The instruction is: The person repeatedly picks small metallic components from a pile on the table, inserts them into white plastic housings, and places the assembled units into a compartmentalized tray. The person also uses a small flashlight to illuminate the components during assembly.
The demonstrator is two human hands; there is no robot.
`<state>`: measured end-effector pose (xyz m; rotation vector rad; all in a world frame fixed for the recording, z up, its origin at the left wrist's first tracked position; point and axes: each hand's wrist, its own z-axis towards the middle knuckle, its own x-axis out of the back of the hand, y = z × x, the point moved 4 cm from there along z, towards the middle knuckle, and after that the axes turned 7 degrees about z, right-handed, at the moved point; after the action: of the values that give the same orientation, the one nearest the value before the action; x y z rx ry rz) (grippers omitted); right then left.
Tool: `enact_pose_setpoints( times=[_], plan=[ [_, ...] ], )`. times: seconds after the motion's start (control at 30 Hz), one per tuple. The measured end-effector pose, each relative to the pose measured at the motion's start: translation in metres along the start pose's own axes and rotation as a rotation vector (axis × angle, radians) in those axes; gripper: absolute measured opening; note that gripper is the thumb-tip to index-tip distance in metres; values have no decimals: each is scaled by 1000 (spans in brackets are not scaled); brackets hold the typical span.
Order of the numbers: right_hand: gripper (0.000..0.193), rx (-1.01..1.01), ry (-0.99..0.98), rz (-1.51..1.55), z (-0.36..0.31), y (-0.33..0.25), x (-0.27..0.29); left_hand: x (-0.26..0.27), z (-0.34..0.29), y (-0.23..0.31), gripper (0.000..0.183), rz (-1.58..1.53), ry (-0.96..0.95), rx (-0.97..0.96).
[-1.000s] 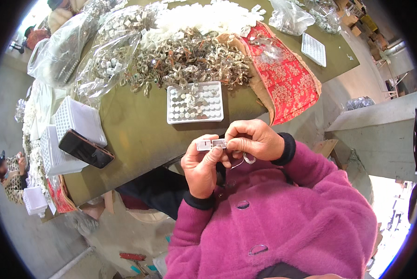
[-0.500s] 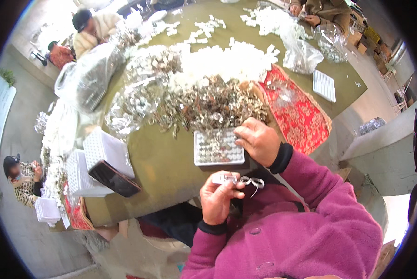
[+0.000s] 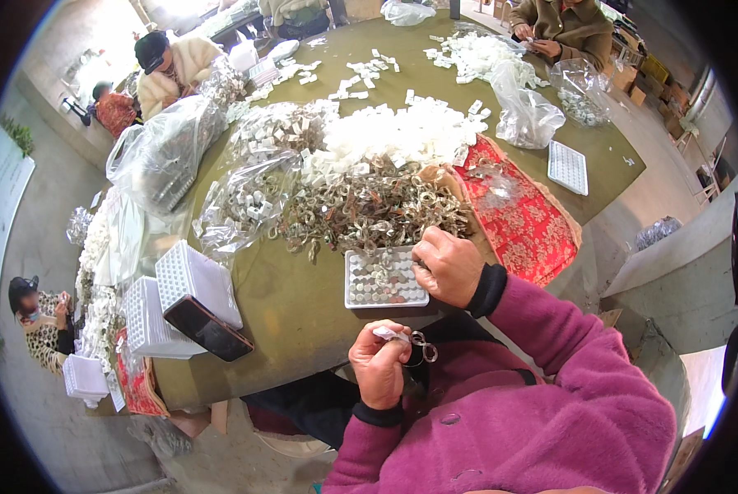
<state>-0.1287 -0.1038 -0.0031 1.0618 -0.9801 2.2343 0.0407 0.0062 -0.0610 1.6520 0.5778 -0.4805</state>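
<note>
My left hand (image 3: 377,370), in front of the table edge, pinches a small white tag (image 3: 388,333) with a thin pale looped strap (image 3: 423,347) hanging from it. My right hand (image 3: 449,267) is closed at the right edge of a white tray (image 3: 385,304). Its fingertips point down and in, and what they hold, if anything, is hidden. Rows of small round silvery pieces (image 3: 377,290) fill much of the tray, with a few pale loops lying over them. Just behind the tray rises a heap of tangled brownish-silver loops (image 3: 369,206).
White tags (image 3: 410,132) lie heaped farther back. A red patterned cloth (image 3: 521,214) is at the right. To the left stand stacked white trays (image 3: 196,280) with a dark phone (image 3: 208,331) leaning on them, and clear bags (image 3: 163,156). Other people sit around the table.
My left hand has tilted the tag, and the strap loop now hangs closer beside it. My right hand has shifted slightly at the tray's edge. The view has tilted a little.
</note>
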Motion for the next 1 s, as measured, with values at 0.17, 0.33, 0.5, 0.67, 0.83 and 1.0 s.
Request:
enact_pose_setpoints(
  times=[0.17, 0.33, 0.5, 0.67, 0.83, 1.0],
  plan=[
    [12, 35, 55, 24, 1, -1, -1, -1, -2, 0, 24, 133, 62, 42],
    [14, 4, 49, 152, -1, -11, 10, -13, -5, 3, 25, 258, 95, 14],
    [10, -368, -106, 1033, -26, -30, 19, -19, -9, 5, 27, 296, 104, -123],
    [13, -543, -331, 1301, -40, -36, 12, -21, -11, 7, 28, 409, -37, -353],
    [12, -602, -378, 1271, -44, -34, 8, -19, -13, 10, 24, 507, -65, -324],
    [16, -51, 70, 408, -22, -30, 19, -11, -11, 5, 21, 239, 25, -60]
  ],
)
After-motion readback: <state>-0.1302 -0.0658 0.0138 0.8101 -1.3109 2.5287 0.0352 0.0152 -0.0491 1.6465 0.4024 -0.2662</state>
